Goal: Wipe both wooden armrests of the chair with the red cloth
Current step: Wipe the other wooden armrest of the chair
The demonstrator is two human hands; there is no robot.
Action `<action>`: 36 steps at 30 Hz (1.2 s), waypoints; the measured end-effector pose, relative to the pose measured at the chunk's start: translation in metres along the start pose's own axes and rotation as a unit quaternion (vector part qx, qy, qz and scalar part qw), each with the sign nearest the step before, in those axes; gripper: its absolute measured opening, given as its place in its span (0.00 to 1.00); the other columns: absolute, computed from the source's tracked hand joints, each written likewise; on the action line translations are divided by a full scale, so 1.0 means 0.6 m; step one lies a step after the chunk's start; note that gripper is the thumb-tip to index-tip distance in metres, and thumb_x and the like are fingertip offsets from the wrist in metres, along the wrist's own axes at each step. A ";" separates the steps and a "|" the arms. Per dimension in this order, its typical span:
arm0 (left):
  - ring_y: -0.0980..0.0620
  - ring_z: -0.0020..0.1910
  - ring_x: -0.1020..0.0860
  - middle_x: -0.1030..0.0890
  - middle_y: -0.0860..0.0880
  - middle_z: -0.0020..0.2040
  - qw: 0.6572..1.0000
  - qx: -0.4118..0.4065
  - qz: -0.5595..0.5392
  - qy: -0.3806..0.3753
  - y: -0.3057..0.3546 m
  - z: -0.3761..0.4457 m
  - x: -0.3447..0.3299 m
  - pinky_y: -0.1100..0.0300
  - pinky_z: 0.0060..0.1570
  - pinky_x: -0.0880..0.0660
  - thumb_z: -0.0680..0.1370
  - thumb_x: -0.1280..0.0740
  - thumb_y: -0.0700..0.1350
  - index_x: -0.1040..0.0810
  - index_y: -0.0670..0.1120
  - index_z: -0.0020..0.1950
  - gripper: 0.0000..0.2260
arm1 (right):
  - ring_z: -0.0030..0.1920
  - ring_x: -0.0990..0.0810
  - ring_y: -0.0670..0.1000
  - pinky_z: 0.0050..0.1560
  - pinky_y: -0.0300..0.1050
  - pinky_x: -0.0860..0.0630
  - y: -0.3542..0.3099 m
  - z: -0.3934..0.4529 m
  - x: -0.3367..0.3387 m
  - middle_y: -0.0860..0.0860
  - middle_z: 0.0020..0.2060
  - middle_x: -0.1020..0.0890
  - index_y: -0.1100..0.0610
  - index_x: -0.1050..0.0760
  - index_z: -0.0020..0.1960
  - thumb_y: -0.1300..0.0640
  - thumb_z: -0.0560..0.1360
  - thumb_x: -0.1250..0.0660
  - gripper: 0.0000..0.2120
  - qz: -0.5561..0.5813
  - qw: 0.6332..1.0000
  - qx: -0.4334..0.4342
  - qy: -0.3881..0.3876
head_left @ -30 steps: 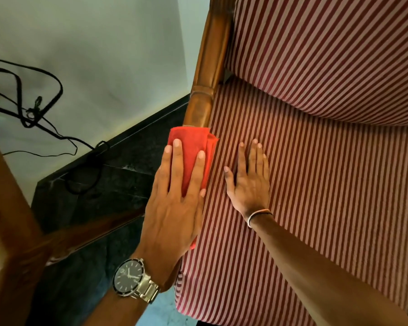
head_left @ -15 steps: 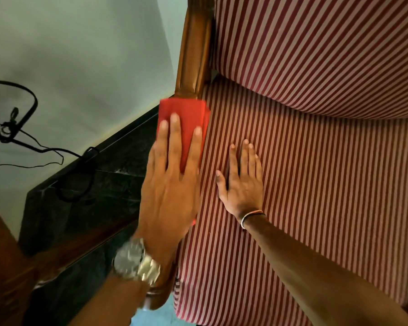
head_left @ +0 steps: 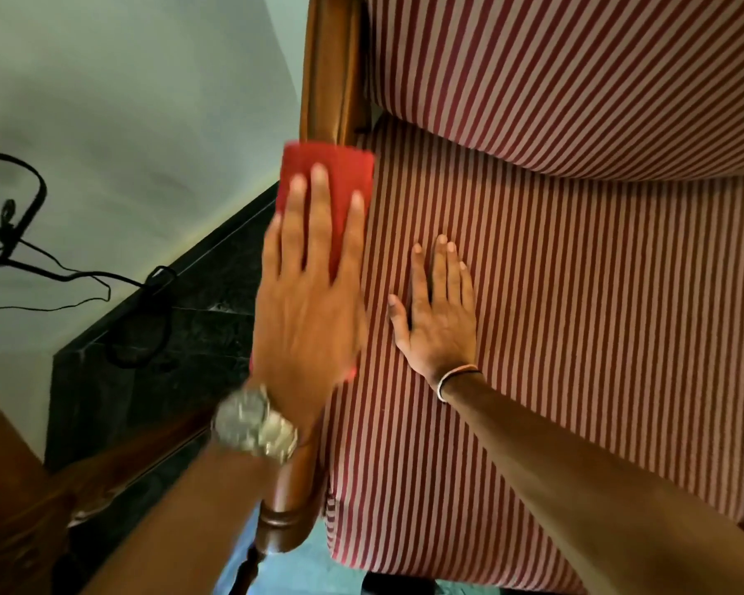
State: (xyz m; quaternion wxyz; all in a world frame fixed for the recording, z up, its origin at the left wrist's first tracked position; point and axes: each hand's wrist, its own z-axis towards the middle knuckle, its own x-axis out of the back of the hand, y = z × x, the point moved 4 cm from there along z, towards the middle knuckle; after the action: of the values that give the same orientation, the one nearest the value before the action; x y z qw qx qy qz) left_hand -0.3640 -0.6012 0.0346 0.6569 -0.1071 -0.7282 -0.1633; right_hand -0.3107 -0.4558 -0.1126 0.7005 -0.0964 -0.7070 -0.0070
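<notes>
While left hand [head_left: 306, 302] presses one red cloth [head_left: 325, 173] flat on armrest [head_left: 331, 66], right hand [head_left: 441, 319] lies open; motion-blurred.

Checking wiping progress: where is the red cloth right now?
In the head view the red cloth lies on the wooden armrest left of the striped seat, pressed flat under the left hand.

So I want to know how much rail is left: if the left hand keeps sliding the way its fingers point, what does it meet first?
More bare wooden armrest ahead of the red cloth under the left hand; it runs out of frame alongside the striped backrest cushion.
</notes>
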 end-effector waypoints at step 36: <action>0.46 0.82 0.49 0.51 0.39 0.84 0.973 0.061 -0.221 0.027 -0.028 -0.036 0.024 0.48 0.78 0.42 0.83 0.41 0.57 0.51 0.48 0.83 0.33 | 0.83 0.51 0.58 0.82 0.58 0.48 -0.010 0.002 0.030 0.61 0.82 0.47 0.57 0.44 0.81 0.38 0.83 0.49 0.34 0.098 0.994 -0.031 -0.028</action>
State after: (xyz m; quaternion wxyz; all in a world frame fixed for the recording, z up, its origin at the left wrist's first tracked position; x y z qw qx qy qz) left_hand -0.3521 -0.6256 0.0488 0.6291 0.1014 -0.7245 -0.2630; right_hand -0.3129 -0.4594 -0.0937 0.6743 -0.1867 -0.7132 0.0424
